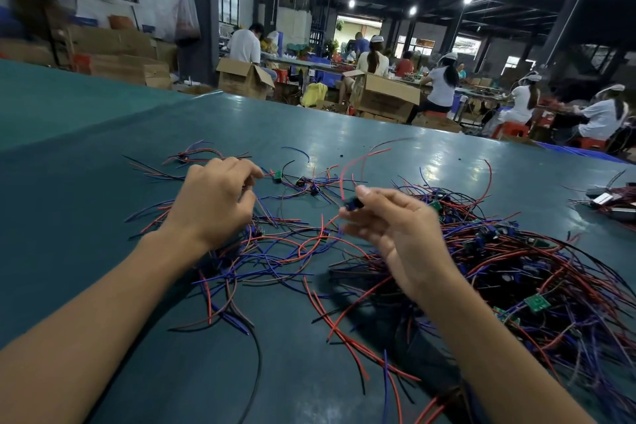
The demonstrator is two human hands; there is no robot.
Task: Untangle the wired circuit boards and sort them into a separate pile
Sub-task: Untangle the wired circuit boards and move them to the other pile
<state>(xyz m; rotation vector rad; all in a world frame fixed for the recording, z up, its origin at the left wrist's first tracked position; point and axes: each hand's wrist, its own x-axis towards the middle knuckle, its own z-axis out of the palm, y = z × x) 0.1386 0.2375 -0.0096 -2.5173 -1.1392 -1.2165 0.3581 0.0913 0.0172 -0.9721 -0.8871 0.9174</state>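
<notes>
The right hand (pixel 395 227) pinches a small wired board (pixel 354 202) above the bench (pixel 103 148). The left hand (pixel 213 203) pinches thin wires (pixel 272 175). The tangled pile (pixel 533 262) lies just right of the right hand.

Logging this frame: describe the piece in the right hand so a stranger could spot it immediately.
On the teal table, look just left of the big tangled pile of wired boards, at the right hand. Its fingertips pinch a small dark board trailing a red wire that arcs upward. Every other board lies on the table; this one is in fingers.
</notes>
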